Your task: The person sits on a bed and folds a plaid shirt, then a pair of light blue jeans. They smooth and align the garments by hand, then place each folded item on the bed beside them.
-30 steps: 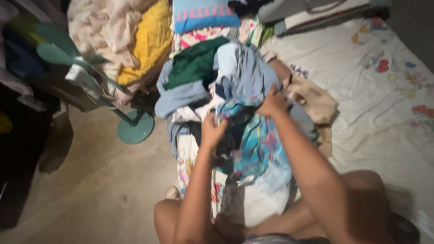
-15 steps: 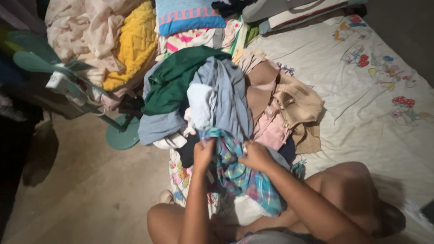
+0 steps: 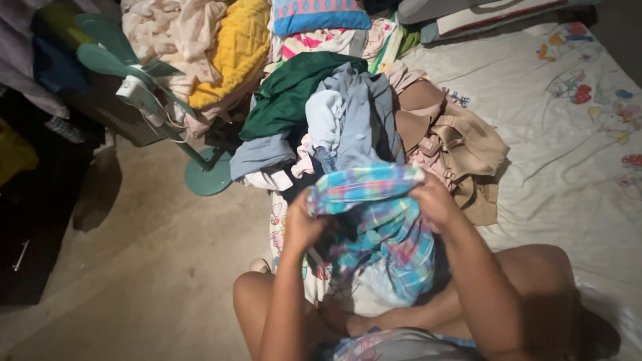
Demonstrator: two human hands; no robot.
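Plaid shirt (image 3: 381, 227): soft, light, floppy; left hand (image 3: 302, 224) & right hand (image 3: 433, 200) both grip its top edge, best hold there

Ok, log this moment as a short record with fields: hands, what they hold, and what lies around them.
left hand: grips the left edge of the plaid cloth
right hand: grips the cloth's right edge
plaid cloth: turquoise and pink, raised over the lap
clothes pile: just behind the cloth, on the printed sheet
green garment: on the pile's left
standing fan: left, on the floor
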